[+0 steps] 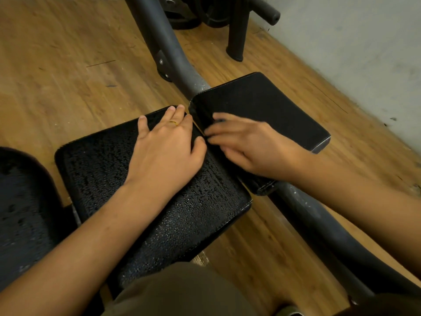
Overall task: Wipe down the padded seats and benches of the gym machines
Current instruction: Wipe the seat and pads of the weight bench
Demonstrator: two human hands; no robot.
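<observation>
Two black padded cushions sit side by side on a gym machine. The nearer left pad is beaded with water droplets. My left hand lies flat on its far corner, fingers spread, a gold ring on one finger. The right pad looks dry. My right hand is blurred with motion and rests on that pad's near edge, by the narrow gap between the cushions. A small dark bit shows under its fingertips; whether it holds a cloth I cannot tell.
A grey steel frame tube runs diagonally under the pads over the wooden floor. A third wet black pad sits at the left edge. Weight plates on a black stand are at the top; a pale wall is on the right.
</observation>
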